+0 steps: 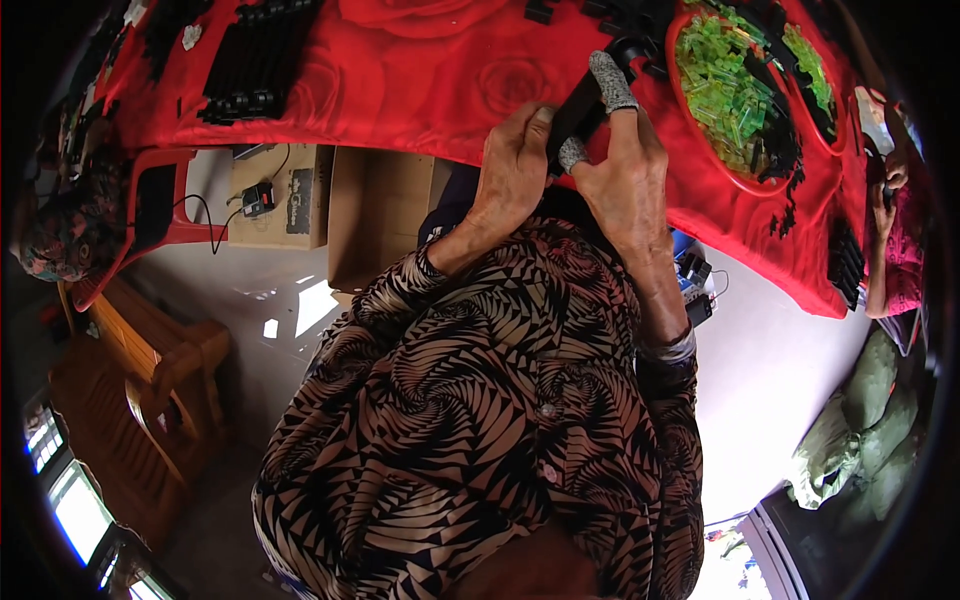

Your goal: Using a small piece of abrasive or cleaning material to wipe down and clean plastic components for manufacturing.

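Between my hands, at the table's near edge, is a long black plastic-looking part [577, 112] with a rounded far end. My left hand [517, 160] grips it from the left, its thumb lying along the near side. My right hand [628, 180] is closed on it from the right. Grey knitted covers sit on the right thumb and index finger. Both palms and the part's underside are hidden. Just right of the part, a red oval tray [690, 145] holds many translucent green-yellow pieces [725, 80] and some black bits.
A red rose-patterned cloth [430, 100] covers the table. Similar long black parts [255, 65] lie stacked at the left. Another red tray [838, 140] stands farther right, near another person's hands [888, 195]. Cardboard boxes [375, 210] and a red plastic chair [165, 240] are below left.
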Available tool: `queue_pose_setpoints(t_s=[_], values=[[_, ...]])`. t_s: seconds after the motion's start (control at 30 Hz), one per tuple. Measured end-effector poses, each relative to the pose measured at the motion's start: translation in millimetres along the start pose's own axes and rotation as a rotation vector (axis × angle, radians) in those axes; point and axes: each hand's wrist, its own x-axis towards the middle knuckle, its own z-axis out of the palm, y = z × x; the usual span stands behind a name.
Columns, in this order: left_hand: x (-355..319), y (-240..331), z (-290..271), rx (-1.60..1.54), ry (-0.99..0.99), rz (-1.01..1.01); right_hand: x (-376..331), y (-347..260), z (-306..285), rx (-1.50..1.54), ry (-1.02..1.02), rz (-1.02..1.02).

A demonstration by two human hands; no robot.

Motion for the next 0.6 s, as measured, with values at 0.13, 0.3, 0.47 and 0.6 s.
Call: queue_pose_setpoints(t_s=[0.13,0.3,0.47,0.6], values=[[1,-3,2,-0.03,0.049,0.046,-4,0,4,0.003,-0.016,0.015],[3,-5,-1,0.069,0.062,0.07,-7,-1,6,-0.001,-0.054,0.045],[4,-9,-4,0.037,-0.023,0.016,-1,4,5,0.069,-0.018,0.073],[3,3,-6,-0.053,-0.061,-0.09,7,4,-6,0.143,-0.067,0.115]])
